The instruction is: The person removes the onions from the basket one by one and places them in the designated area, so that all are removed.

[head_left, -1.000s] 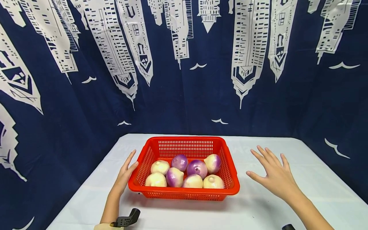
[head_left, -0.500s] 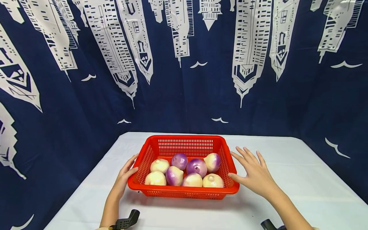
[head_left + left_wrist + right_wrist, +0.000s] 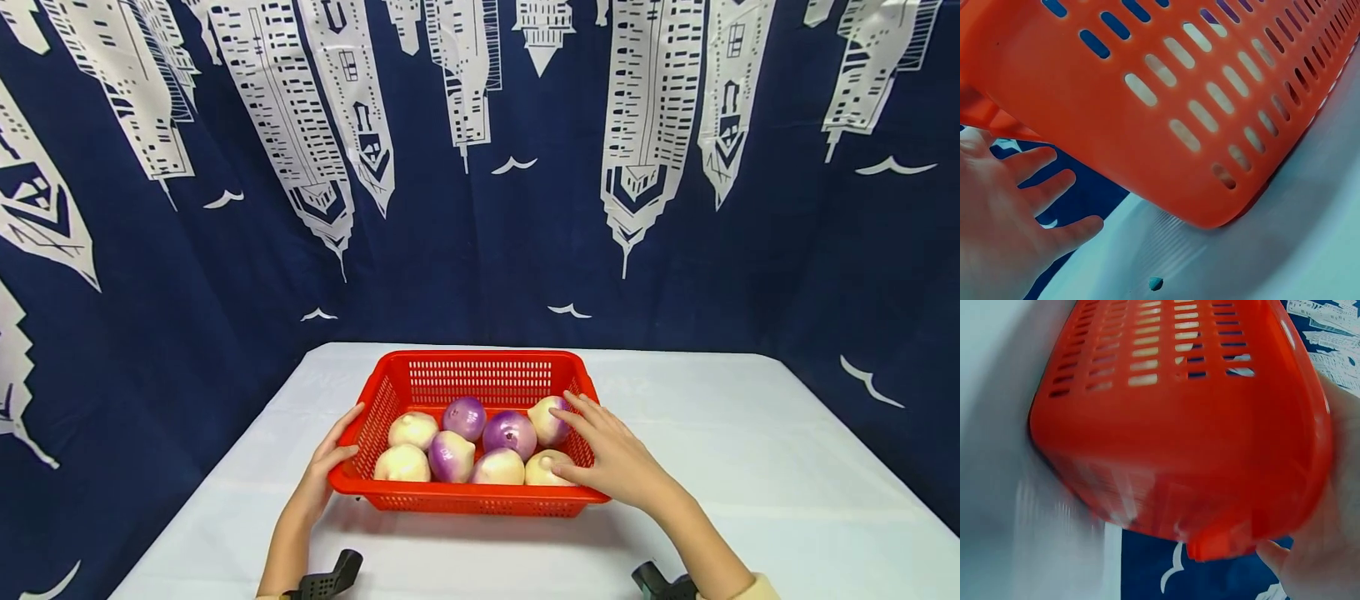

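Note:
A red plastic basket [image 3: 480,490] with slotted walls stands on the white table. Several purple and cream onions [image 3: 510,433] lie in it. At the basket's left end is my left hand [image 3: 318,467], thumb near the rim. In the left wrist view its fingers [image 3: 1075,231] stretch out under the rim, beside the wall. My right hand [image 3: 618,454] reaches over the right end of the basket with fingers spread, its fingertips close to the cream-and-purple onion [image 3: 546,418] at the right. Whether those fingertips touch it I cannot tell. In the right wrist view, the rim hides much of that hand.
The white table [image 3: 720,467] extends on both sides of the basket and in front of it. Behind hangs a dark blue cloth [image 3: 480,250] printed with white buildings and birds. A small dark speck [image 3: 1155,284] lies on the table near the basket's left corner.
My right hand has moved left from beside the basket to over its right end. My left hand has come in against the left rim. The basket and onions have kept their places.

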The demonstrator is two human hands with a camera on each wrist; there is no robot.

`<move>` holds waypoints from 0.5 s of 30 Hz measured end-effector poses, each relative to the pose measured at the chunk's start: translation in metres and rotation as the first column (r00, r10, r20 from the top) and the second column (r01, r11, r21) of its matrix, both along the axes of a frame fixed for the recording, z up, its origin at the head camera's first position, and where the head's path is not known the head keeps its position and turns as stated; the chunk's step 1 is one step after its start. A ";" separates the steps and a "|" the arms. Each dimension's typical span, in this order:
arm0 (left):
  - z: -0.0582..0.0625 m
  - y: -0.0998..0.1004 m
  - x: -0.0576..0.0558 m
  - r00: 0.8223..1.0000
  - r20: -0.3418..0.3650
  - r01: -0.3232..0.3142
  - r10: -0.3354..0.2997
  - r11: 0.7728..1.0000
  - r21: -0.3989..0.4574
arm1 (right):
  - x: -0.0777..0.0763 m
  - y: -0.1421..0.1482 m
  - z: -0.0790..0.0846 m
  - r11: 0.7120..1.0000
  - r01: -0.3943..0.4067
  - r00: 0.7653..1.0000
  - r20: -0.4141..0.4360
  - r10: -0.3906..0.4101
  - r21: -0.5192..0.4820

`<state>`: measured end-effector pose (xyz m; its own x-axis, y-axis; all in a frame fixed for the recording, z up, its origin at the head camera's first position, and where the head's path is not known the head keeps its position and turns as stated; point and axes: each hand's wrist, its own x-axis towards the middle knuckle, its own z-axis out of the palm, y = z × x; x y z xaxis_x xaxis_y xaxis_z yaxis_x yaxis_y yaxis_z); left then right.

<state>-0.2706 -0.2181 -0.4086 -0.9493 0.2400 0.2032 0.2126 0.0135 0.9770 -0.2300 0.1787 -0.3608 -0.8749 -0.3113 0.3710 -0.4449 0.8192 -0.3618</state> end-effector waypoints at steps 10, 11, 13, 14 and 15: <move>-0.002 0.000 0.004 0.997 0.002 0.073 -0.073 0.995 0.064 | -0.005 -0.012 -0.001 0.998 -0.056 0.983 0.173 0.058 -0.017; -0.002 0.001 0.004 0.997 0.005 0.071 -0.072 0.995 0.065 | -0.006 -0.012 0.000 0.998 -0.064 0.982 0.176 0.065 -0.011; -0.001 0.002 0.003 0.998 0.005 0.063 -0.063 0.996 0.066 | -0.008 -0.011 0.001 0.996 -0.086 0.982 0.169 0.083 0.010; -0.001 0.003 0.002 0.998 0.005 0.059 -0.060 0.996 0.066 | -0.009 -0.011 0.002 0.995 -0.096 0.982 0.163 0.092 0.019; 0.000 0.004 0.001 0.998 0.002 0.060 -0.060 0.996 0.065 | -0.011 -0.010 0.002 0.994 -0.106 0.983 0.154 0.100 0.031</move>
<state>-0.2697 -0.2139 -0.4088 -0.9345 0.2829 0.2162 0.2068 -0.0630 0.9764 -0.2407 0.1686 -0.3585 -0.8829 -0.4141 0.2215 -0.4695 0.7870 -0.4002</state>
